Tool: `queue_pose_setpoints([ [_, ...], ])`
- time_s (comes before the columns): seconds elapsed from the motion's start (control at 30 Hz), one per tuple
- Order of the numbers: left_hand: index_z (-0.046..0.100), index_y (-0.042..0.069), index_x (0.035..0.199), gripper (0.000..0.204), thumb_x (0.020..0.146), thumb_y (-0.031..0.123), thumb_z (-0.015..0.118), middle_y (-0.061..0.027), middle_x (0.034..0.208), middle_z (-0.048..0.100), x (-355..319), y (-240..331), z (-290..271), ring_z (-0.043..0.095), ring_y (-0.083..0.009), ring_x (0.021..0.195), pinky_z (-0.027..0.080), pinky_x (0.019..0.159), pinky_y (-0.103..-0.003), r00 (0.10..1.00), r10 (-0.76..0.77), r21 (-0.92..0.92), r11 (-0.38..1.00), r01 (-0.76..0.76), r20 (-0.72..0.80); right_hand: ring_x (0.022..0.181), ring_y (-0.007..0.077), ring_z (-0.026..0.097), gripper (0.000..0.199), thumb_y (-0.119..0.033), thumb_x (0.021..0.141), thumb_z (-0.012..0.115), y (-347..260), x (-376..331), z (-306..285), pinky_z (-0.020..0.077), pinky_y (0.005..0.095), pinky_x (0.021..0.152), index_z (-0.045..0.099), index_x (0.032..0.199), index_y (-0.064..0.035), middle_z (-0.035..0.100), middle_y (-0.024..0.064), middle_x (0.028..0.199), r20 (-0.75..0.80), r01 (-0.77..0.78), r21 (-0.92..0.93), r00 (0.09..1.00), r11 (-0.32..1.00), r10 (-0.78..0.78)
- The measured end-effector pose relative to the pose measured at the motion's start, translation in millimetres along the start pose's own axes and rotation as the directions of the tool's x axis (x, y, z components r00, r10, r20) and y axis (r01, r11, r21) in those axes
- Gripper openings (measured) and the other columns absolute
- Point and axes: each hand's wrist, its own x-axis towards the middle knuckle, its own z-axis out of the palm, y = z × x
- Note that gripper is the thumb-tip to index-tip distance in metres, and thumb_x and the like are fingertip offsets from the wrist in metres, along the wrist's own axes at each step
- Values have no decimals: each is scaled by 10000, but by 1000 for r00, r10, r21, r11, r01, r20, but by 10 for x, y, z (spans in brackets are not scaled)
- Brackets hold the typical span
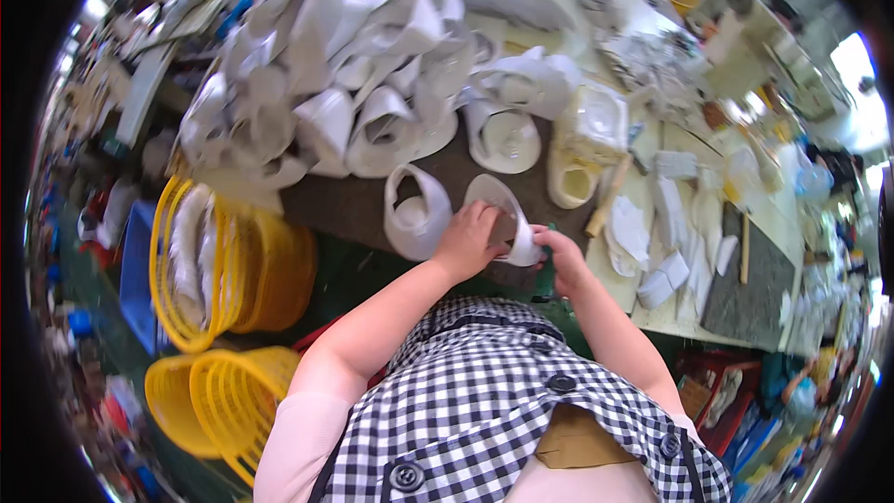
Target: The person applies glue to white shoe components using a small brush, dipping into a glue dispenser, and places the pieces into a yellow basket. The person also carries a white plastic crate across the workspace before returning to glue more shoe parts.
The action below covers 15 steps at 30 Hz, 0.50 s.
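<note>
A white slipper (483, 190) with a wide strap is held at the table's front edge. My left hand (470, 240) is closed on its left side, the fingers reaching into the opening under the strap. On the other side, my right hand (566, 265) is closed around a small green-handled tool (545, 281), its fingertips by the strap. The tool's working end cannot be made out. Just left of my hands lies another white slipper (416, 214), apart from them.
Many white slippers (382, 121) are piled at the back left. A yellowed plastic container (596, 121), a hammer (610, 196) and white cut pieces (663, 279) lie to the right. Yellow baskets (270, 261) stand at the left below the table, beside a blue bin (138, 265).
</note>
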Motion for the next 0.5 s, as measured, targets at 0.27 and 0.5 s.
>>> queue_pose_setpoints([
  [0.27, 568, 77, 932, 283, 680, 178, 650, -90, 928, 548, 121, -207, -85, 522, -309, 861, 415, 741, -409, 946, 316, 69, 945, -320, 68, 779, 126, 528, 273, -168, 766, 479, -57, -35, 119, 429, 276, 656, 586, 1004, -89, 579, 17, 876, 37, -44, 160, 999, 986, 39],
  [0.5, 561, 54, 893, 255, 660, 120, 638, -99, 863, 542, 198, -37, -188, 523, -304, 774, 416, 695, -401, 890, 403, 165, 883, -439, 214, 812, 142, 516, 255, -173, 756, 513, 4, -146, 179, 404, 290, 707, 602, 974, -75, 576, 29, 879, 61, 43, 170, 997, 985, -54],
])
